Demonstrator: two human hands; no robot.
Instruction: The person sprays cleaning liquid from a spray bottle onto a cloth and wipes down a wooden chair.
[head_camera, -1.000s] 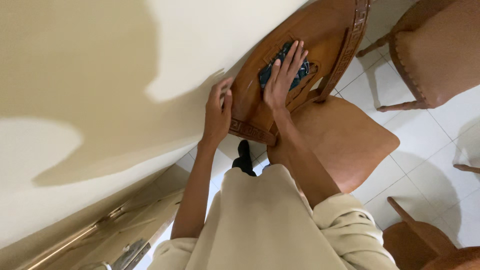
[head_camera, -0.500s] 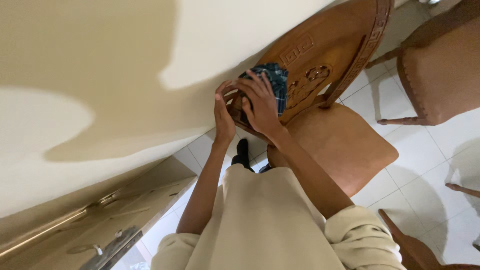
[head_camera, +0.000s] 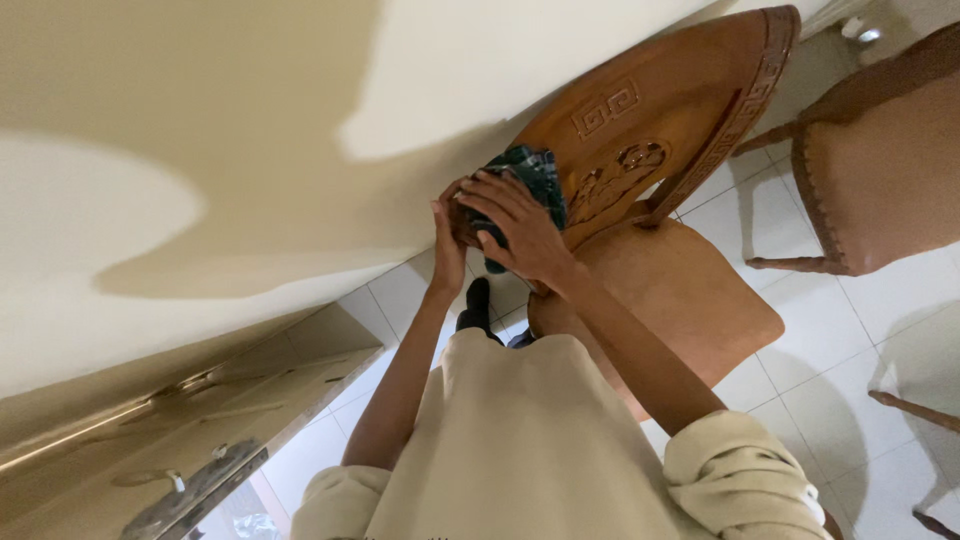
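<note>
Cloth (head_camera: 528, 172), dark green plaid and bunched, sits pressed under our right hand (head_camera: 515, 230) against the carved wooden chair back (head_camera: 650, 110). Our left hand (head_camera: 447, 238) grips the chair back's near edge by the cream wall (head_camera: 200, 150).

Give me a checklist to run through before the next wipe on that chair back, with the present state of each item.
1. Cloth under the wiping hand: the right hand presses the dark checked cloth on the carved chair back. Ok.
2. Chair steadied: the left hand grips the lower edge of the back. Ok.
3. Cloth spread flat: it is bunched under the fingers. Not ok.
4. Carved panel free for wiping: nothing lies on it. Ok.
5. Chair's legs firm on the tiled floor: hidden by the seat. Cannot tell.
</note>
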